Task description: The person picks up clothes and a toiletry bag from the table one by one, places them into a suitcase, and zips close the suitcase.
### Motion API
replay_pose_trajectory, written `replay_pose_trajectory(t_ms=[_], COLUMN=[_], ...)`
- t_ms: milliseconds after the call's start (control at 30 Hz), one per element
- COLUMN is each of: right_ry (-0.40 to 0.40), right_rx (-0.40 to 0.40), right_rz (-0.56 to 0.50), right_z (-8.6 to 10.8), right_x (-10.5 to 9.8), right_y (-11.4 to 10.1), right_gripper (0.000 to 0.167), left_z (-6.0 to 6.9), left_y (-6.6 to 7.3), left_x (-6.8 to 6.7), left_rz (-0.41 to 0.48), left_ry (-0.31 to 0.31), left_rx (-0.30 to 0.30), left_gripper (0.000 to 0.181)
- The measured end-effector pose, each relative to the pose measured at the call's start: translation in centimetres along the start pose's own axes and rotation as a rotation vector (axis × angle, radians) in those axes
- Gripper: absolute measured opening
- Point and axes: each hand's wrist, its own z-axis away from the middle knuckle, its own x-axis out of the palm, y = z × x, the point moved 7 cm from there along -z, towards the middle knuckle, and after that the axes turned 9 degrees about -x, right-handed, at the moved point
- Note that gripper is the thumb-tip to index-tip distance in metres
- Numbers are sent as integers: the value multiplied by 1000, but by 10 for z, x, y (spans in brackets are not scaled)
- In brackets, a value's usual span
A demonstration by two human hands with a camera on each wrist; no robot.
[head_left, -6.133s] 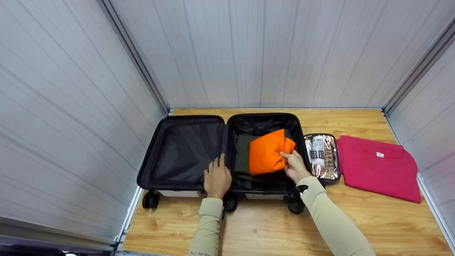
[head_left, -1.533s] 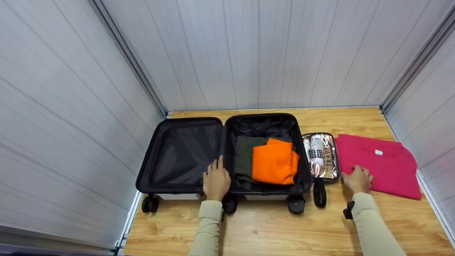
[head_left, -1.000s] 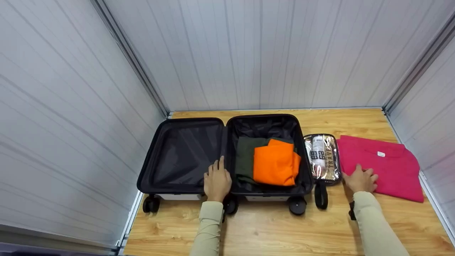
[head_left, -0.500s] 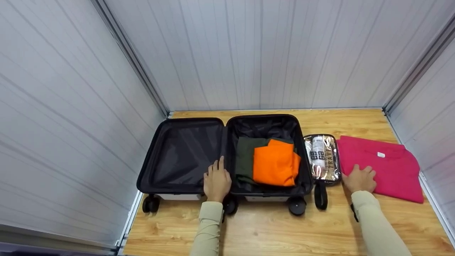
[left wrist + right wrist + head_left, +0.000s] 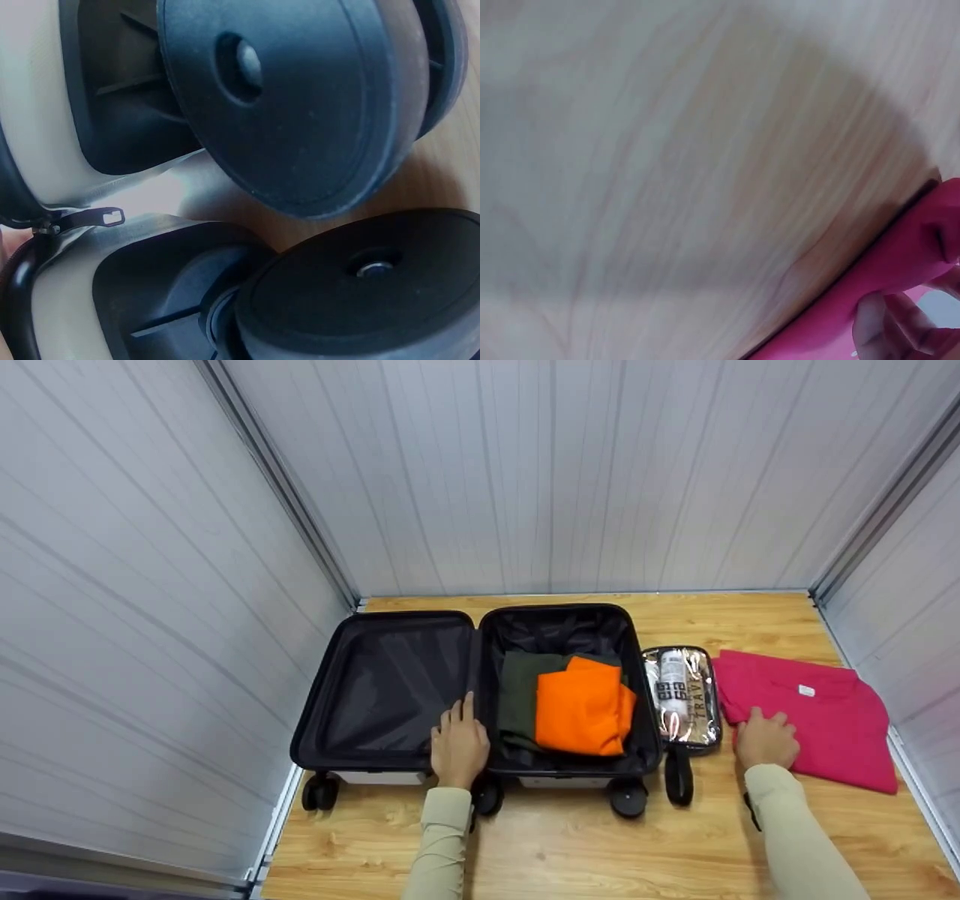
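A suitcase lies spread out on the wooden floor, wheels toward me. My left hand rests on its middle edge, fingers extended. In the right half, a folded orange garment lies on a dark green folded garment. To the right is a folded pink T-shirt with a white neck label. My right hand is at its near left edge, thumb tucked in and fingers bent. In the right wrist view, the fingertips pinch the bunched pink cloth.
Between suitcase and T-shirt lies a clear travel pouch holding a white bottle, its black strap toward me. Black caster wheels stick out at the suitcase's near side. Pale panel walls stand behind and at both sides.
My right hand has left the orange garment in the suitcase and moved right to the T-shirt. Most recently its fingers drew in and the shirt's edge bunched slightly. My left hand stays put.
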Motion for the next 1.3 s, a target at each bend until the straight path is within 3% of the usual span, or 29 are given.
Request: replay_pose_trajectory(t_ms=[300, 600, 833, 1133, 1300], right_ry=[43, 31, 86, 15, 18], right_rx=[16, 30, 61, 221, 262], right_rz=[15, 25, 0, -135, -187], right_z=[-1, 2, 6, 10, 12], right_x=[-1, -1, -9, -12, -12], right_y=[0, 9, 13, 34, 40], right_gripper=[37, 36, 36, 43, 44], left_z=[-1, 0, -1, -1, -1], left_y=[-1, 0, -1, -1, -2], left_x=[1, -1, 1, 2, 3], left_rz=[6, 1, -11, -1, -13], left_ry=[-6, 3, -9, -5, 1], left_rx=[-5, 3, 3, 2, 7], left_gripper=[51, 51, 51, 51, 51])
